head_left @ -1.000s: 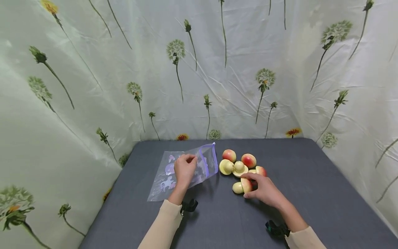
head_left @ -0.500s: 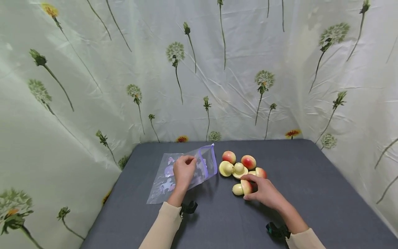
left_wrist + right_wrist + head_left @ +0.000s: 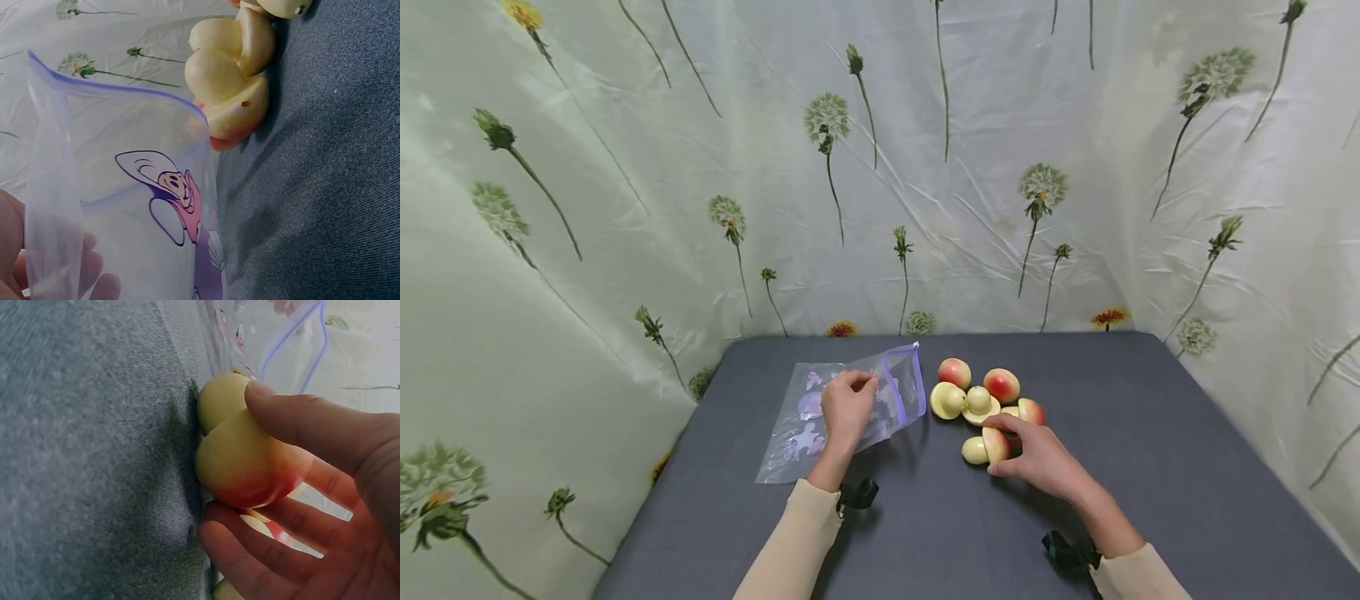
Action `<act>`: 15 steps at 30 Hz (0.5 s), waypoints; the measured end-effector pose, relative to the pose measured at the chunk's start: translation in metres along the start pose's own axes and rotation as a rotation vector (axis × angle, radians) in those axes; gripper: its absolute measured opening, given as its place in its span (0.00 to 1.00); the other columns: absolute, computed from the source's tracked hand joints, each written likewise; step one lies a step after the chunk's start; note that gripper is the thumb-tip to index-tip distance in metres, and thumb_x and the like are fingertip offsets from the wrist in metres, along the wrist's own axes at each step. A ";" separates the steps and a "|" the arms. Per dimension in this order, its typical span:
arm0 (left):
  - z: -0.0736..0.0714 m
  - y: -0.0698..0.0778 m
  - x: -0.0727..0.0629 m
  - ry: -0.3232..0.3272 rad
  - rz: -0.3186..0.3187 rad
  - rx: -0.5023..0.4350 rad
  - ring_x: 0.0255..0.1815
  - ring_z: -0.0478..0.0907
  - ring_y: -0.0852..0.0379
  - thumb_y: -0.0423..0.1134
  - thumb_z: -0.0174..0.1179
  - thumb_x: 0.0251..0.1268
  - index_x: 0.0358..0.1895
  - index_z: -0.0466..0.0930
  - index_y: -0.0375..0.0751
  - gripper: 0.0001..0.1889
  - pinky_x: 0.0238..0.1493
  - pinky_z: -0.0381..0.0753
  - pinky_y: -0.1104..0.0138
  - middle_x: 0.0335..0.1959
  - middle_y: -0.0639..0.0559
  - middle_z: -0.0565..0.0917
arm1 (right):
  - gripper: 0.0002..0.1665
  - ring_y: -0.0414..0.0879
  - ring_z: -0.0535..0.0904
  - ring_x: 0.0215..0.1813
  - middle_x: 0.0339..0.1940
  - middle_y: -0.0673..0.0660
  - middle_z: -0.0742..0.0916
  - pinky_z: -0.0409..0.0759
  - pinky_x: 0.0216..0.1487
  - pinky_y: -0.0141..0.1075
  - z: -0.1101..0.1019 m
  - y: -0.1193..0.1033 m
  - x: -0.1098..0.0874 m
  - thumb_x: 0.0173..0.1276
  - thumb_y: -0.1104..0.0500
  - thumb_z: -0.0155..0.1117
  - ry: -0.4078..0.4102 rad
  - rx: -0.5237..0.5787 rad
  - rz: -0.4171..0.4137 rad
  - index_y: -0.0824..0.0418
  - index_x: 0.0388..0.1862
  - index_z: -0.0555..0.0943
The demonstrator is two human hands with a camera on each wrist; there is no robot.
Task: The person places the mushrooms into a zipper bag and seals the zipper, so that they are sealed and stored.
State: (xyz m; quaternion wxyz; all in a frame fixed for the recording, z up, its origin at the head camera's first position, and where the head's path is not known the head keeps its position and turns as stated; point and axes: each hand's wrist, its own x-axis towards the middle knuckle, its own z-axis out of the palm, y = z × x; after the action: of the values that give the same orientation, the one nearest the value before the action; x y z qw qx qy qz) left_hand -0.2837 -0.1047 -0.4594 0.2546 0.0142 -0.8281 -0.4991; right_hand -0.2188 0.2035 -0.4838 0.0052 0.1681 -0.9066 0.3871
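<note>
My left hand (image 3: pixel 847 408) pinches the upper side of a clear zip bag (image 3: pixel 144 225) with a purple seal and cartoon prints. The bag's mouth is raised and gapes to the right, while its lower part lies flat on the table. My right hand (image 3: pixel 1041 458) holds a toy mushroom (image 3: pixel 250 462) by its red-and-yellow cap, thumb on one side and fingers on the other. This mushroom lies on its side, with its rounded cream stem (image 3: pixel 974 451) pointing left towards the bag. In the right wrist view the thumb covers part of the cap.
Several more toy mushrooms lie in a cluster between the bag's mouth and the right hand, among them one with its red cap up (image 3: pixel 1002 385) and one with its stem up (image 3: pixel 979 402). A flowered curtain (image 3: pixel 970 208) stands behind the dark table (image 3: pixel 925 533).
</note>
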 end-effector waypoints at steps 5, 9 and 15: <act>-0.001 -0.001 0.002 -0.006 -0.020 -0.014 0.29 0.79 0.53 0.35 0.70 0.61 0.34 0.91 0.40 0.03 0.33 0.79 0.57 0.29 0.52 0.84 | 0.37 0.43 0.81 0.49 0.52 0.45 0.84 0.78 0.52 0.46 0.000 -0.002 0.001 0.47 0.58 0.84 0.026 -0.041 -0.032 0.54 0.59 0.81; -0.001 -0.002 0.003 -0.004 -0.012 -0.015 0.29 0.79 0.53 0.35 0.71 0.61 0.34 0.91 0.39 0.03 0.33 0.79 0.57 0.28 0.52 0.84 | 0.37 0.43 0.80 0.48 0.51 0.44 0.85 0.77 0.51 0.45 0.001 -0.004 0.001 0.48 0.57 0.84 0.043 -0.062 -0.041 0.54 0.59 0.81; 0.000 -0.002 0.001 -0.017 0.004 -0.008 0.29 0.80 0.53 0.34 0.71 0.60 0.34 0.91 0.39 0.02 0.32 0.79 0.58 0.28 0.51 0.85 | 0.37 0.43 0.80 0.46 0.49 0.44 0.85 0.77 0.50 0.44 0.002 -0.009 -0.001 0.48 0.57 0.85 0.043 -0.049 -0.023 0.54 0.59 0.81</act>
State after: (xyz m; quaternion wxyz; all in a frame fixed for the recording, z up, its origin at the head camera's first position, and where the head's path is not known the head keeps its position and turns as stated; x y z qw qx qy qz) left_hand -0.2854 -0.1062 -0.4606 0.2485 0.0072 -0.8284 -0.5019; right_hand -0.2146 0.1967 -0.4797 0.0333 0.1699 -0.9136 0.3680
